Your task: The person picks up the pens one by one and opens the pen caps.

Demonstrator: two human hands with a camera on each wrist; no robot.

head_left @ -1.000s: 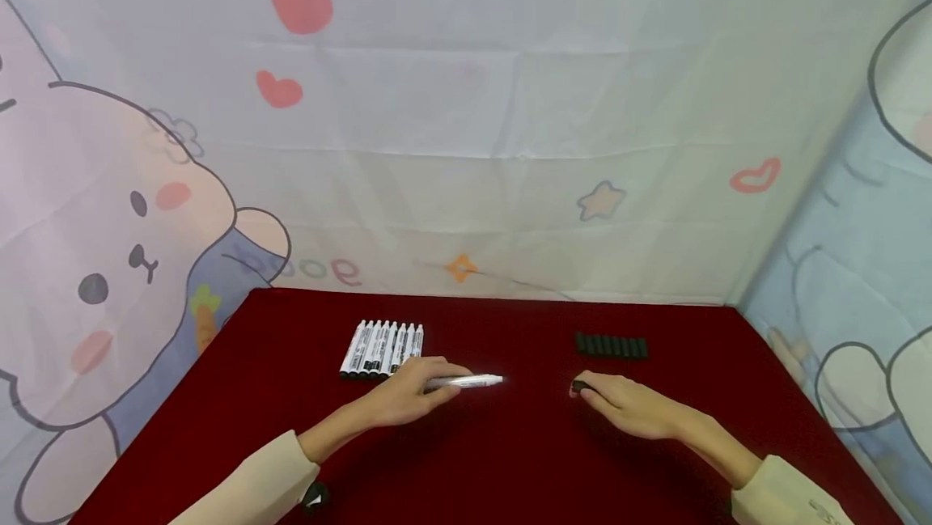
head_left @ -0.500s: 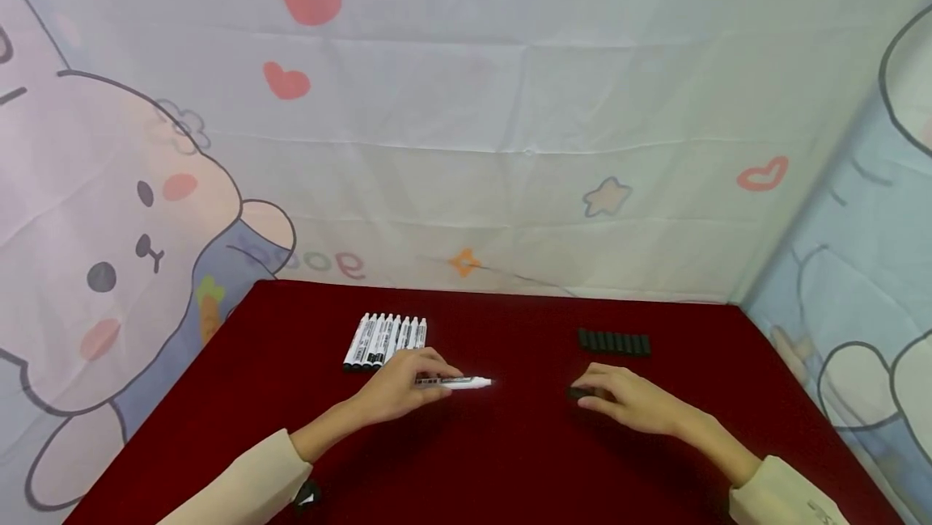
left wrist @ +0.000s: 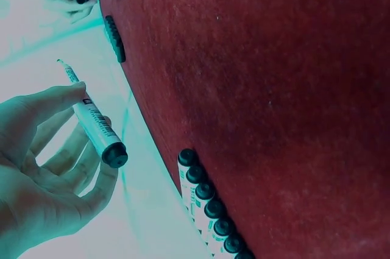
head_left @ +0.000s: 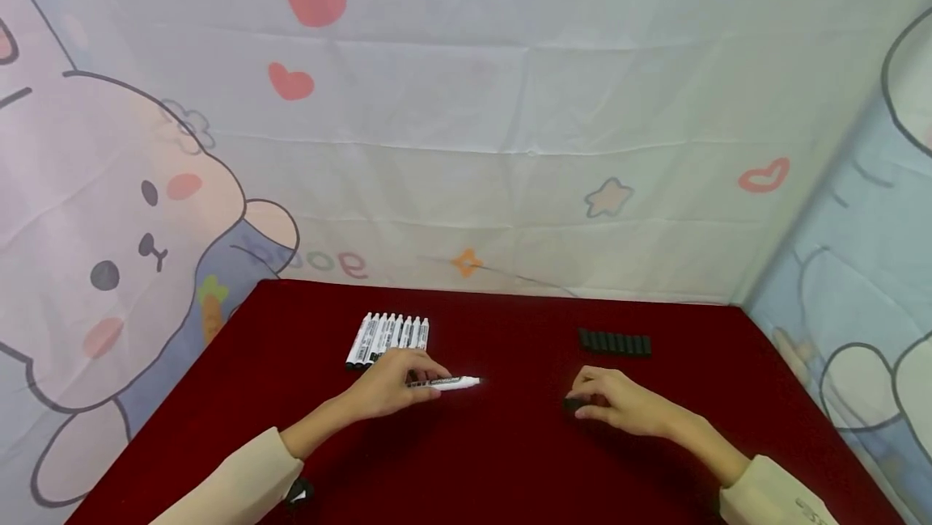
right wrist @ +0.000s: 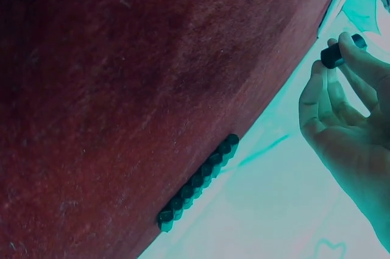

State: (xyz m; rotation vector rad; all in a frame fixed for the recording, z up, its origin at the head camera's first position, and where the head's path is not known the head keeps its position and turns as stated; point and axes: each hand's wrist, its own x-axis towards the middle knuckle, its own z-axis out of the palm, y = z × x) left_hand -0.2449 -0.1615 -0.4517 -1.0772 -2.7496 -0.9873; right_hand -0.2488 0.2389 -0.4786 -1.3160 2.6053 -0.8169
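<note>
My left hand (head_left: 389,386) pinches a white marker (head_left: 457,383) between thumb and fingers, its bare tip pointing right. In the left wrist view the marker (left wrist: 94,122) shows printed lettering and a black end plug. Across from it, my right hand (head_left: 619,401) holds a black marker cap (head_left: 573,404) between thumb and fingers. The right wrist view shows that cap (right wrist: 333,55) in the fingertips, apart from the marker. Both hands are held above the red-covered table.
A row of several white markers (head_left: 386,337) lies beyond my left hand, black ends toward me. Several black caps (head_left: 615,343) form a row beyond my right hand. A small dark object (head_left: 299,493) is by the left sleeve. A printed cloth (head_left: 524,104) hangs behind the red table (head_left: 502,460).
My left hand has drawn left with the marker. The right hand has shifted slightly left and down with the cap. The view has tilted a little; the rows lie as before.
</note>
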